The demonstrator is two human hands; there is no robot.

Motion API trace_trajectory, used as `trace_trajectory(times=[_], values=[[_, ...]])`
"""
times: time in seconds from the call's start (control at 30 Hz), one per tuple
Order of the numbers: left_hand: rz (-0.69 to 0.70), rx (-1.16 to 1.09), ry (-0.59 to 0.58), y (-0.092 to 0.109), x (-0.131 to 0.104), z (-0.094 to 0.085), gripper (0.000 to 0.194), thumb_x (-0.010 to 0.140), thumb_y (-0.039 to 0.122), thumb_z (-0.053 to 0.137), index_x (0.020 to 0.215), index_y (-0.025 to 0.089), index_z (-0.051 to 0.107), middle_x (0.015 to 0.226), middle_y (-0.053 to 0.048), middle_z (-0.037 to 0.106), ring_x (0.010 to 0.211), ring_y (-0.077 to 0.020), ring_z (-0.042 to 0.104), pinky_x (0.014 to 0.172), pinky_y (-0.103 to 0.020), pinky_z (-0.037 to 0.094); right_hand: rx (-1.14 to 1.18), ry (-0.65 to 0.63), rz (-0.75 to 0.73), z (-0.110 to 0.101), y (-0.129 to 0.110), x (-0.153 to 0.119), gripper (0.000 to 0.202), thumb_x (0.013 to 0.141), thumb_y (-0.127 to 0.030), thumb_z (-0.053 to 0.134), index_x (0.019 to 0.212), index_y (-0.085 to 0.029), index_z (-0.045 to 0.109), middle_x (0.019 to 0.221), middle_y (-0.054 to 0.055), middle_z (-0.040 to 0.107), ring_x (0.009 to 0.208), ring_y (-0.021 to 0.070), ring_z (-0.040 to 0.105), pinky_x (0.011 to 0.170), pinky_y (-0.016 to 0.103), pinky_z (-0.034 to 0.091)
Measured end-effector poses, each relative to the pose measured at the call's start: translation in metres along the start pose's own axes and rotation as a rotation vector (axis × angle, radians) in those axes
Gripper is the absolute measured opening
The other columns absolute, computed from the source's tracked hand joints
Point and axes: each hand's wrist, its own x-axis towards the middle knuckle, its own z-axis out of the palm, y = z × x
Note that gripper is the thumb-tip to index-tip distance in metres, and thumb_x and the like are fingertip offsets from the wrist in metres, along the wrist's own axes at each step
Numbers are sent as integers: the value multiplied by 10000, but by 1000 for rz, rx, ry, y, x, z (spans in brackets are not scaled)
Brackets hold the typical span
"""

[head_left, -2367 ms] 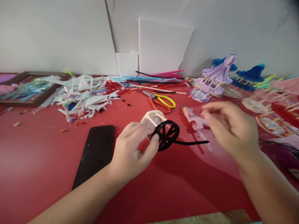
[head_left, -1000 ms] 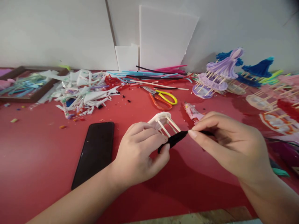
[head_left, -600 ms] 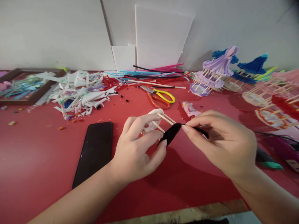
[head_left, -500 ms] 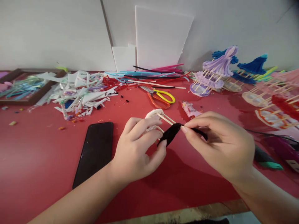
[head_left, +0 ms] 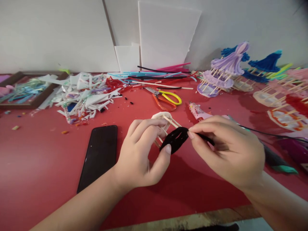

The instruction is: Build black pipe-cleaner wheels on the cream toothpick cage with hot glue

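My left hand grips a small craft model made of pale wooden sticks with a white base at the far end. Its near end is a black fuzzy disc, with my left thumb pressed on the rim. A black pipe cleaner runs off the disc's upper right edge. My right hand pinches this strip between thumb and forefinger, close to the disc. Fingers of my left hand hide part of the sticks.
A black phone lies left of my hands. Scissors, a pink glue gun and pipe cleaners lie beyond. White scraps are heaped at left. Finished-looking stick models stand at right, near a black-and-green tool.
The model has tilted in my left hand, so the black disc now shows more of its flat face. My right hand still pinches the pipe cleaner. The view has shifted slightly.
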Motion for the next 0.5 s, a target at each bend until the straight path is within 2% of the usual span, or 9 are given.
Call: trace_trajectory(times=[0.5], values=[[-5,-8,25,1,0,-2,106,794,187,541,899,174,555,1068,-120,680,1036,-244,622,873,-396,486,-25,-9,-60,-1,-1,0,179,819,-58,591,888,-222,612,738,11,638,519,92,522,477,255,429]])
